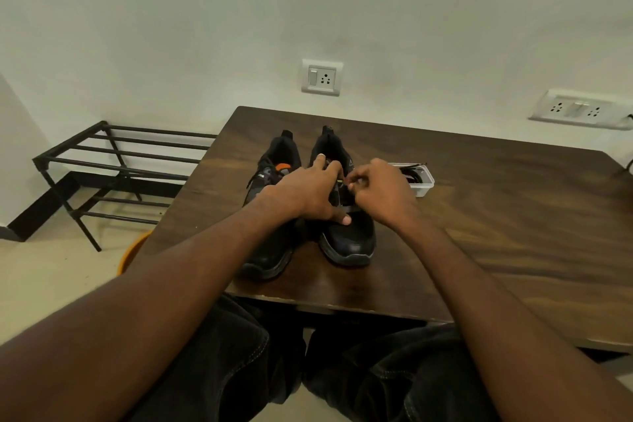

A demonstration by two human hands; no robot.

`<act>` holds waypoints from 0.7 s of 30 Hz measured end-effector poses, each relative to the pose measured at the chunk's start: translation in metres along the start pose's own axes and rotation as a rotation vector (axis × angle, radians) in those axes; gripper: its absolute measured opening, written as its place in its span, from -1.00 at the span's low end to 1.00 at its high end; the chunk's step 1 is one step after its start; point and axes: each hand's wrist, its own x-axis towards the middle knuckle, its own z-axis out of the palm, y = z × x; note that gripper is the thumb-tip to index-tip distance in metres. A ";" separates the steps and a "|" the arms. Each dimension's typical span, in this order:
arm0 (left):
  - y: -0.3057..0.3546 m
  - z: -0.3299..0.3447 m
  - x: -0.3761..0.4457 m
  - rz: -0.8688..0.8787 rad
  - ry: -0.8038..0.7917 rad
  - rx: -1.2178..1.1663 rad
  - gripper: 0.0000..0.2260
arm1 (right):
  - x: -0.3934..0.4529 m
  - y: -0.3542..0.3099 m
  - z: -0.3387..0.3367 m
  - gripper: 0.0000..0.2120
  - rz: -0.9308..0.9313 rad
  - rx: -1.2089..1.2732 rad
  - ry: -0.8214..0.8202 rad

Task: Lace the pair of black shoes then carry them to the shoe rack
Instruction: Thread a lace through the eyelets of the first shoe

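Observation:
Two black shoes stand side by side on the dark wooden table (479, 216), toes toward me. The left shoe (270, 250) shows an orange patch inside. My left hand (305, 193) rests over the right shoe (349, 240), thumb on its vamp and fingers at the eyelet area, where it grips the shoe's upper. My right hand (380, 187) pinches a black lace end above the same shoe's eyelets. A strip of lace crosses the shoe just below my hands. The black metal shoe rack (113, 168) stands on the floor to the left of the table.
A small clear plastic box (416, 180) with another black lace sits right of the shoes. Wall sockets (322, 77) are mounted behind the table. An orange round object (133, 253) peeks out by the table's left edge. My dark trousers show below.

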 end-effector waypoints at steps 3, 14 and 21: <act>-0.004 -0.001 0.001 0.022 0.007 -0.022 -0.10 | 0.006 -0.010 0.011 -0.86 -0.026 -0.167 -0.074; -0.026 -0.002 0.010 0.107 -0.021 -0.129 -0.20 | -0.007 0.012 -0.029 -0.88 0.376 -0.145 0.138; -0.026 0.003 0.010 0.112 -0.007 -0.103 -0.20 | -0.004 -0.011 -0.006 -0.71 -0.004 -0.186 0.058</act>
